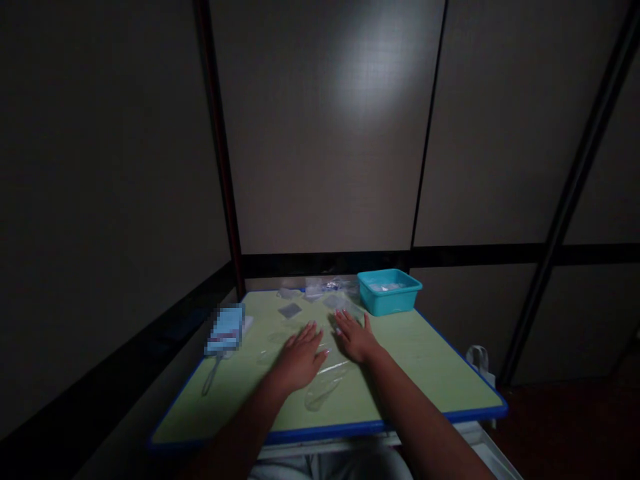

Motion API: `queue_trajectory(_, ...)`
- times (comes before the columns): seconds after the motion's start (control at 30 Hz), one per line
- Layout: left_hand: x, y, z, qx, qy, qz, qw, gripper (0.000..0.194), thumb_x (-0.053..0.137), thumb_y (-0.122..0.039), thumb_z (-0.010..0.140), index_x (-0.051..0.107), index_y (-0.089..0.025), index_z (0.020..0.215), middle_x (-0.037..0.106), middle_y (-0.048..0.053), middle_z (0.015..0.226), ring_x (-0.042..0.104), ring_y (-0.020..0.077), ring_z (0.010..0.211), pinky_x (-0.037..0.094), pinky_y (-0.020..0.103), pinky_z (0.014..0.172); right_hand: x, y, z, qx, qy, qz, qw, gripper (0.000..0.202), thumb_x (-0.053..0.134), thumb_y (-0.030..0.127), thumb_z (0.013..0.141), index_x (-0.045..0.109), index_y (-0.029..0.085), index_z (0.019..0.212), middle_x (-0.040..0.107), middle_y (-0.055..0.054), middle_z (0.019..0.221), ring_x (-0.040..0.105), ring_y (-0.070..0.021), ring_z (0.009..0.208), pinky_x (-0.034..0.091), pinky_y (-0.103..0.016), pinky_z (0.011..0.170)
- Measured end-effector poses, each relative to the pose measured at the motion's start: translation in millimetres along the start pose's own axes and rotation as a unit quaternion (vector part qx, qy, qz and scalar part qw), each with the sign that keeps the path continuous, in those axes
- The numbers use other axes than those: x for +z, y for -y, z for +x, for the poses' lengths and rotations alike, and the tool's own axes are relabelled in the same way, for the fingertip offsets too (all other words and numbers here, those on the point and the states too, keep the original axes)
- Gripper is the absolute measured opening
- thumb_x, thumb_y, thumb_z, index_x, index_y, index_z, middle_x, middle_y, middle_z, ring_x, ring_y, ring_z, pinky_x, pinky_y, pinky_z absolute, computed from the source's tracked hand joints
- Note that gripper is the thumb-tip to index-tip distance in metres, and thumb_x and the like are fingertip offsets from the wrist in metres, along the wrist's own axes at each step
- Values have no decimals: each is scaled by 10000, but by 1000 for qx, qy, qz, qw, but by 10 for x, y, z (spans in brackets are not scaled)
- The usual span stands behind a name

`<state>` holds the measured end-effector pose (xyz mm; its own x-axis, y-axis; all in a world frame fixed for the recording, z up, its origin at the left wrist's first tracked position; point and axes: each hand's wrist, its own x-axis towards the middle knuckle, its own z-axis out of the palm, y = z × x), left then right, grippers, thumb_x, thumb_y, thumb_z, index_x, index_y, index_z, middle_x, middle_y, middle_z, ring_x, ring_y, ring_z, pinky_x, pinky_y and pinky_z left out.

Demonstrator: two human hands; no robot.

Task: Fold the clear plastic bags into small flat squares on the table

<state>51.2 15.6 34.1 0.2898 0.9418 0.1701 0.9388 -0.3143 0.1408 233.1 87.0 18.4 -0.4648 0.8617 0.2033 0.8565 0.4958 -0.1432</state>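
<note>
L hand, R hand over clear plastic, grip apart on both, edges v. faint, pt. hidden

Two bare hands, one left hand and one right hand, over one table. One turquoise basin, far right. One pixelated light-blue item with one loop strap, left. At least one grey square. Clear plastic pieces overlap too much to count.
</note>
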Motion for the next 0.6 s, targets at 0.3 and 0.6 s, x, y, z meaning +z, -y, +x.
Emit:
queue_trajectory(0.3,212,-347,186,76,74,-1,994,707,213,-586,836,51,-183,1395,1,63,1459,-27,217,1336,85,492,1047,38,-132,39,7,80,18,997,511,165,337,881,121,270,1386,138,15,1450,50,-168,1330,-70,-558,994)
queue_trajectory(0.6,-72,-218,-292,174,143,-34,974,598,295,-570,844,125,-342,1369,0,-2,1458,-21,225,1334,41,495,1051,72,-136,61,12,87,28,996,504,148,341,886,97,298,1385,117,32,1453,22,-167,1331,-85,-567,983)
